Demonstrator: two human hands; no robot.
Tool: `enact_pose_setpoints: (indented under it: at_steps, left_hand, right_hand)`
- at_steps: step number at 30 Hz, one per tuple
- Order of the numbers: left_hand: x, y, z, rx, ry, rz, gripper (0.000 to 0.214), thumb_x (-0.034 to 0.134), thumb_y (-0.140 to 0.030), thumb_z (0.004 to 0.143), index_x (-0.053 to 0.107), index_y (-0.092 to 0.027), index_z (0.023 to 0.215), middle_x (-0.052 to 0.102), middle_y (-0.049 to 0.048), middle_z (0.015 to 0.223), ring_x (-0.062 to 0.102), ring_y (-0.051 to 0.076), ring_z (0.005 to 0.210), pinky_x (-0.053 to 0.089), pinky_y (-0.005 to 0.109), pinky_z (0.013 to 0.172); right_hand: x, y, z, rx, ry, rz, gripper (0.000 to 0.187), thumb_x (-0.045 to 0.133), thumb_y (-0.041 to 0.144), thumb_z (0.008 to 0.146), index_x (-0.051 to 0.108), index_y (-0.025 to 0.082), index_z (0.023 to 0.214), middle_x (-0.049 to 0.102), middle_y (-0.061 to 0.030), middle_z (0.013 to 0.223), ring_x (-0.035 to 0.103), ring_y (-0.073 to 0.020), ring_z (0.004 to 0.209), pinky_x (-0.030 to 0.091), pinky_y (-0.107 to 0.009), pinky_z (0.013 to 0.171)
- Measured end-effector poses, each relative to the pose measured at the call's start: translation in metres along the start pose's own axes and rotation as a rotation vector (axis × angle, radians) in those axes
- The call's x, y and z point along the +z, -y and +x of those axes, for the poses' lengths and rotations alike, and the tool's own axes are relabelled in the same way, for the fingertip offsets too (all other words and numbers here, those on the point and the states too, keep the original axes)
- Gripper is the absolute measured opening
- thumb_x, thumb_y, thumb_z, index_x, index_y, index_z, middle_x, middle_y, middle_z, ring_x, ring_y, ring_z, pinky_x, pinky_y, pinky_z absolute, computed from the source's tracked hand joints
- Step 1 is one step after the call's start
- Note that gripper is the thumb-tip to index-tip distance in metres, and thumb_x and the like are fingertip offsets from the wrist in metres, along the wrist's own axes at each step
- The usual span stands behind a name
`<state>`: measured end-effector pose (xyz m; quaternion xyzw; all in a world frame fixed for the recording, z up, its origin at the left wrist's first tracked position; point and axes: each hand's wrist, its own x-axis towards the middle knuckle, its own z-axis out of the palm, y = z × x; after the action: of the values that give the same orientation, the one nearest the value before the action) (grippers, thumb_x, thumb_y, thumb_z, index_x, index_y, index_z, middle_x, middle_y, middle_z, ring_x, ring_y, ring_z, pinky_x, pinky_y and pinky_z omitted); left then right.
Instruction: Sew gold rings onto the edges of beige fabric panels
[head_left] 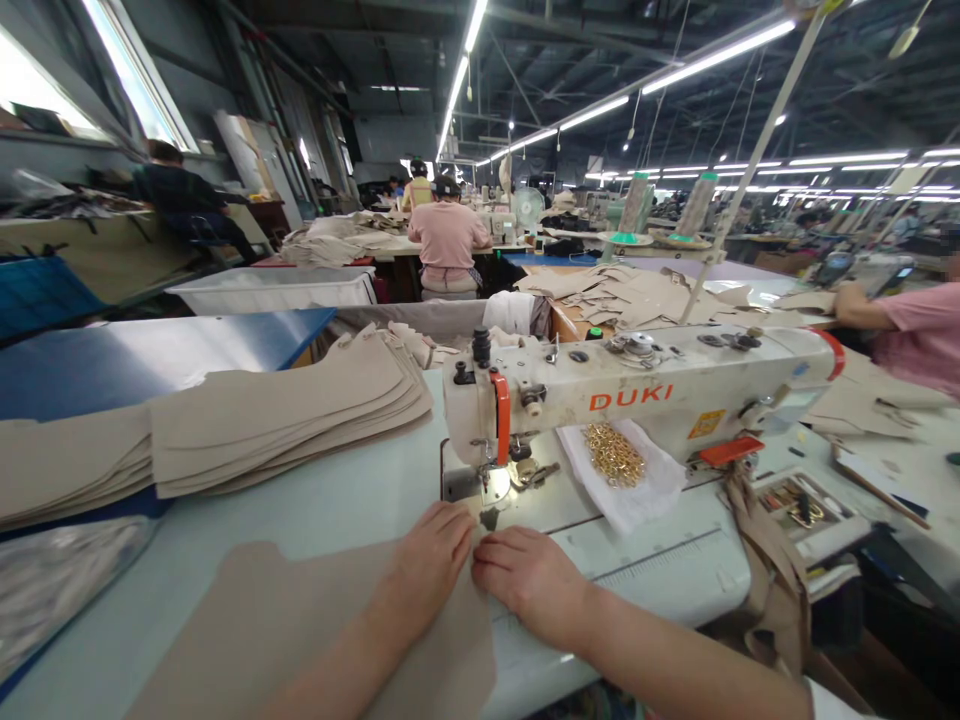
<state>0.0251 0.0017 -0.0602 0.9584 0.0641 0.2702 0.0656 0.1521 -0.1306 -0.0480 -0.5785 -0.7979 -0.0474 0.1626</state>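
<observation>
A flat beige fabric piece (300, 610) lies on the pale green sewing table, its far right corner just in front of the machine's needle area. My left hand (431, 560) is closed with its fingertips on that corner. My right hand (532, 580) is curled close beside it, fingertips pinched at the fabric's right edge; what lies under them is hidden. Just beyond both hands are the presser foot (495, 482) and needle of the white sewing machine (630, 390). Gold-coloured metal rings or links (615, 455) lie on a white cloth (656, 465) by the machine.
Stacked beige pieces (292, 410) sit at the left, beside a blue board (225, 345). Beige strips (780, 570) hang near a small parts tray (810, 510) at right. Thread cones (634, 210) stand behind. Co-workers sit ahead (450, 235), left and right.
</observation>
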Motion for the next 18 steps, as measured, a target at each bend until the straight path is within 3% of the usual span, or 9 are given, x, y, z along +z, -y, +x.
enact_pose_setpoints:
  at_steps: [18]
  left_hand:
    - [0.0025,0.0006,-0.0009,0.034,0.020,0.021,0.025,0.040,-0.007,0.092,0.061,-0.020,0.086,0.066,0.0048,0.084,0.061,0.021,0.083,0.052,0.037,0.078]
  right_hand:
    - [0.0076,0.0016,-0.0018,0.029,-0.086,0.006,0.007,0.056,0.019,0.091,0.062,0.016,0.089,0.068,-0.0051,0.098,0.057,-0.0172,0.096,0.048,-0.029,0.084]
